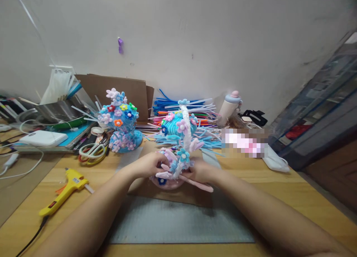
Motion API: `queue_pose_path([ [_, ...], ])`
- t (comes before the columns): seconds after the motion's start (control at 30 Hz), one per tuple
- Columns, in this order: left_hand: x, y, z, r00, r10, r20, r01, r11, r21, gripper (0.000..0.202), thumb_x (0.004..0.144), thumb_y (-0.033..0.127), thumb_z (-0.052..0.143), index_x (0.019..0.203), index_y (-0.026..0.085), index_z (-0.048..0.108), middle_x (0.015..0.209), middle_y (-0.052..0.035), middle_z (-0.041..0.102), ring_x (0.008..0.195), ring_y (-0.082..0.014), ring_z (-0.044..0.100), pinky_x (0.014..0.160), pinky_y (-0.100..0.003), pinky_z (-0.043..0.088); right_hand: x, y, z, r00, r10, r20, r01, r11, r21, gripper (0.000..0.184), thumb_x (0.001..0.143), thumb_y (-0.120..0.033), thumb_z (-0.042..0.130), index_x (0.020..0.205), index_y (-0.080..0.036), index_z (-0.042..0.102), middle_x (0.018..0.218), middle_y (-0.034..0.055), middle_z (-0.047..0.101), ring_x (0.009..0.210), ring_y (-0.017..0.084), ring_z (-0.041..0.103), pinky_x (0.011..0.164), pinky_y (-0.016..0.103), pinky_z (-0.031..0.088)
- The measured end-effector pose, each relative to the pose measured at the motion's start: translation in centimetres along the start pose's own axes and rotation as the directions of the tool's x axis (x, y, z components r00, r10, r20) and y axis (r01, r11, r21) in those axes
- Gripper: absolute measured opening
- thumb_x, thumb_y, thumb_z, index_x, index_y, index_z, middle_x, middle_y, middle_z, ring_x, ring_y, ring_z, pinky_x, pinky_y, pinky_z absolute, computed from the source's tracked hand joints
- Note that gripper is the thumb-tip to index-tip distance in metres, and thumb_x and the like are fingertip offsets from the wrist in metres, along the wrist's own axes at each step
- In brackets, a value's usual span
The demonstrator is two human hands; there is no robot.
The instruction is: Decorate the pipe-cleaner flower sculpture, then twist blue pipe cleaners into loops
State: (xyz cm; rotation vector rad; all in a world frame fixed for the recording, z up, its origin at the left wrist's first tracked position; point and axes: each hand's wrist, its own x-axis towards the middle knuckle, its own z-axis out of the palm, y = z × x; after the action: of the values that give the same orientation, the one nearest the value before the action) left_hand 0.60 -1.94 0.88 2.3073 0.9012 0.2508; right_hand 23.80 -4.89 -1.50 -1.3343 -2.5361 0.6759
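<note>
The left hand [149, 164] curls its fingers around the left side of a small flower basket [182, 156], and the right hand [200, 171] closes on its right side. Both are grasping it, thumbs towards the middle, with the forearms reaching in from the near edge of the bench [279, 190].

The flower basket sits low between the two hands, just above a grey mat [178, 219] and a brown sheet of card under it. It is made of fuzzy twisted pipe cleaners. It has a round pink base with a dark blue bloom at the front, pale blue and lilac flowers bunched on top, and flat pink loops sticking out to the right under the right hand. A thick white fuzzy stalk rises from its middle; whether that stalk is the basket's own handle cannot be told.

Behind the basket lies a loose pile of pipe cleaners [192, 115], mostly blue, with white, orange and pink among them. Behind and to its left stands a blue ornament [121, 119], domed and studded with small coloured flowers. Left of the basket lie scissors [93, 151] with pale handles, and further left, nearer the bench edge, a yellow glue gun [64, 192] with a black cord. Behind and to its right a white bottle [230, 108] with a pink cap leans near the wall.
</note>
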Motion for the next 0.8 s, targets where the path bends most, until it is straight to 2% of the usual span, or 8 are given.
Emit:
queue_pose_path([
  [0.17, -0.4, -0.2, -0.1, 1.0, 0.004, 0.018, -0.003, 0.999, -0.042, 0.023, 0.071, 0.032, 0.063, 0.089, 0.017, 0.066, 0.087, -0.002, 0.065, 0.078, -0.0174, 0.057, 0.068, -0.023, 0.041, -0.1, 0.2, -0.4, 0.998, 0.068, 0.017, -0.069, 0.99, 0.126, 0.03, 0.074, -0.044, 0.058, 0.089, -0.021, 0.069, 0.084, 0.0046, 0.07, 0.068, 0.019, 0.059, 0.058, 0.026, 0.041],
  [0.3, -1.2, -0.2, -0.7, 1.0, -0.026, -0.017, 0.025, 0.997, -0.069, 0.023, 0.077, 0.036, 0.058, 0.09, 0.018, 0.065, 0.086, -0.0013, 0.064, 0.075, -0.0157, 0.057, 0.063, -0.022, 0.04, -0.5, 1.1, -0.5, 0.994, 0.066, 0.087, -0.088, 0.956, 0.279, 0.031, 0.073, -0.035, 0.061, 0.099, -0.019, 0.066, 0.086, 0.0022, 0.07, 0.069, 0.017, 0.061, 0.058, 0.024, 0.044],
  [0.5, -2.7, -0.1, -1.6, 0.95, -0.173, -0.26, 0.156, 0.984, -0.085, 0.021, 0.082, 0.034, 0.05, 0.09, 0.018, 0.063, 0.081, -0.0007, 0.063, 0.069, -0.0146, 0.054, 0.059, -0.024, 0.04, -1.2, 2.0, 0.2, 0.996, 0.022, 0.09, -0.055, 0.922, 0.384, 0.021, 0.075, -0.024, 0.056, 0.091, -0.016, 0.068, 0.08, 0.0017, 0.07, 0.071, 0.016, 0.062, 0.061, 0.025, 0.047],
  [0.57, -3.5, 0.7, -1.4, 0.876, -0.209, -0.436, 0.183, 0.978, -0.101, 0.018, 0.081, 0.032, 0.051, 0.087, 0.019, 0.062, 0.081, -0.0011, 0.062, 0.069, -0.0148, 0.054, 0.06, -0.025, 0.041, -1.3, 2.0, 0.3, 0.998, -0.01, 0.055, -0.014, 0.908, 0.42, 0.02, 0.075, -0.025, 0.057, 0.089, -0.016, 0.068, 0.083, 0.002, 0.069, 0.076, 0.017, 0.063, 0.067, 0.026, 0.048],
  [0.7, -5.8, 4.1, 1.3, 0.585, -0.108, -0.804, 0.101, 0.993, -0.06, 0.008, 0.082, 0.022, 0.047, 0.083, 0.021, 0.055, 0.08, -0.0022, 0.058, 0.072, -0.0162, 0.052, 0.066, -0.029, 0.043, -1.6, 1.6, 0.1, 0.999, -0.043, 0.004, 0.036, 0.885, 0.464, 0.019, 0.075, -0.03, 0.059, 0.084, -0.016, 0.069, 0.086, 0.0025, 0.069, 0.082, 0.017, 0.062, 0.074, 0.027, 0.047],
  [0.73, -6.3, 5.2, 2.5, 0.575, -0.045, -0.817, 0.033, 0.999, -0.032, 0.007, 0.081, 0.02, 0.048, 0.08, 0.022, 0.054, 0.082, -0.0031, 0.058, 0.076, -0.0175, 0.053, 0.07, -0.031, 0.044, -1.6, 1.5, 0.1, 0.999, -0.041, 0.009, 0.032, 0.871, 0.49, 0.02, 0.075, -0.032, 0.059, 0.084, -0.016, 0.069, 0.086, 0.0025, 0.069, 0.082, 0.017, 0.062, 0.074, 0.027, 0.047],
  [0.77, -6.6, 6.2, 3.9, 0.643, 0.034, -0.765, -0.062, 0.998, -0.007, 0.008, 0.079, 0.018, 0.049, 0.08, 0.023, 0.054, 0.083, -0.0042, 0.058, 0.081, -0.0188, 0.054, 0.073, -0.032, 0.045, -1.6, 1.5, 0.2, 0.999, -0.035, 0.022, 0.018, 0.852, 0.524, 0.022, 0.076, -0.034, 0.06, 0.085, -0.016, 0.069, 0.086, 0.0025, 0.069, 0.081, 0.017, 0.062, 0.073, 0.026, 0.047],
  [0.8, -6.7, 7.1, 5.3, 0.757, 0.103, -0.646, -0.145, 0.989, -0.012, 0.013, 0.079, 0.016, 0.048, 0.085, 0.024, 0.055, 0.087, -0.0051, 0.06, 0.086, -0.0194, 0.055, 0.077, -0.033, 0.046, -1.6, 1.5, 0.3, 0.999, -0.024, 0.038, -0.001, 0.829, 0.559, 0.024, 0.076, -0.037, 0.06, 0.086, -0.016, 0.069, 0.085, 0.0024, 0.069, 0.08, 0.017, 0.062, 0.071, 0.026, 0.047],
])
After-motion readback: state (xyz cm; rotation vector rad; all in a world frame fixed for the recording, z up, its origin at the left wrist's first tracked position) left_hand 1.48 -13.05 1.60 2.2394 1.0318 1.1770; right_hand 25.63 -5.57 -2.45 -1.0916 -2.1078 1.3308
